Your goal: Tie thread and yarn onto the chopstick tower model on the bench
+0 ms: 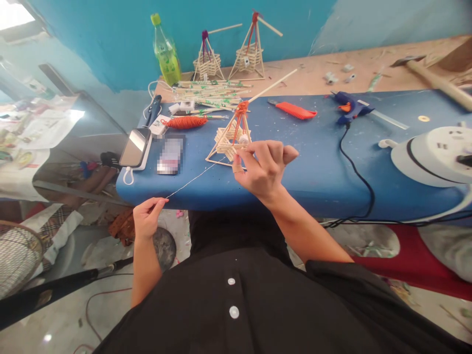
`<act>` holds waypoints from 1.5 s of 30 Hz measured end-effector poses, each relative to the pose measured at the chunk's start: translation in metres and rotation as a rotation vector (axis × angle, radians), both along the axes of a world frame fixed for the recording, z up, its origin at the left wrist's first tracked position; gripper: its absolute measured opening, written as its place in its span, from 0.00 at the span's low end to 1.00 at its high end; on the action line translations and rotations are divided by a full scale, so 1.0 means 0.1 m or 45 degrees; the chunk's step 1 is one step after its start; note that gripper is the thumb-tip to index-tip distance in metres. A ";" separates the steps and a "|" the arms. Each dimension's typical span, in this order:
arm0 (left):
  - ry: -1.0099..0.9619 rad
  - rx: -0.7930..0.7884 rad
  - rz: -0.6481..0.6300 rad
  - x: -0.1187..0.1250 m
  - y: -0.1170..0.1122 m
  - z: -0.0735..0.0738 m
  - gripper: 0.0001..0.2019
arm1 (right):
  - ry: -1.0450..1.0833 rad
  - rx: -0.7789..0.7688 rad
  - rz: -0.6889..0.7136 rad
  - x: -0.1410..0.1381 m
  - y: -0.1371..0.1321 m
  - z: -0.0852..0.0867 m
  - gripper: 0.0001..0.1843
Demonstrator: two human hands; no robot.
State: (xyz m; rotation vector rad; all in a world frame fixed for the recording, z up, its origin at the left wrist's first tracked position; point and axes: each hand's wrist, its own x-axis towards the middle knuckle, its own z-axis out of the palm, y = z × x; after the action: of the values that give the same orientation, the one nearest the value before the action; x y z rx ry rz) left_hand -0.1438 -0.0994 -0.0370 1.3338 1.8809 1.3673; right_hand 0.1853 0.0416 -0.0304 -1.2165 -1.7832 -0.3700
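My left hand (149,216) is closed in a pinch on one end of a thin white thread (193,178), just off the table's front edge. The thread runs taut up to a small wooden stick model (224,142), a pyramid frame with stacked sticks inside and orange string tied round its top. One longer stick juts from that top to the upper right. At the model's lower right front corner my right hand (263,167) is closed, thumb and forefinger pinched together. Whether these fingertips grip a stick or the thread is hidden. A white piece sits inside the model.
Behind lie an orange string bundle (186,122), paper-wrapped sticks (210,93), an orange-handled cutter (297,110) and a blue glue gun (350,108). A phone (134,147) rests at the left. Two similar models stand by a green bottle (165,54). A cable (359,172) crosses the right side.
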 end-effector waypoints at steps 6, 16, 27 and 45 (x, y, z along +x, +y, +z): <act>0.294 0.172 0.176 0.00 0.07 0.08 0.15 | 0.020 -0.014 0.075 0.15 0.07 -0.01 0.12; 0.376 0.234 0.332 -0.17 0.10 0.11 0.17 | 0.096 -0.038 0.082 0.18 0.04 -0.01 0.08; 0.302 0.131 0.317 -0.22 0.05 0.01 0.17 | 0.138 0.058 0.026 0.13 0.04 0.00 0.09; 0.245 -0.064 0.282 -0.40 -0.14 -0.22 0.16 | 0.214 0.003 -0.028 0.03 0.03 0.02 0.11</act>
State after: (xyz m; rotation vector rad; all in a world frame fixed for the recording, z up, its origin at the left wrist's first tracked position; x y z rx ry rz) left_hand -0.1842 -0.1138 -0.0592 1.3036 2.2329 1.3248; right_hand 0.1879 0.0443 -0.0288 -1.2299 -1.6263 -0.2741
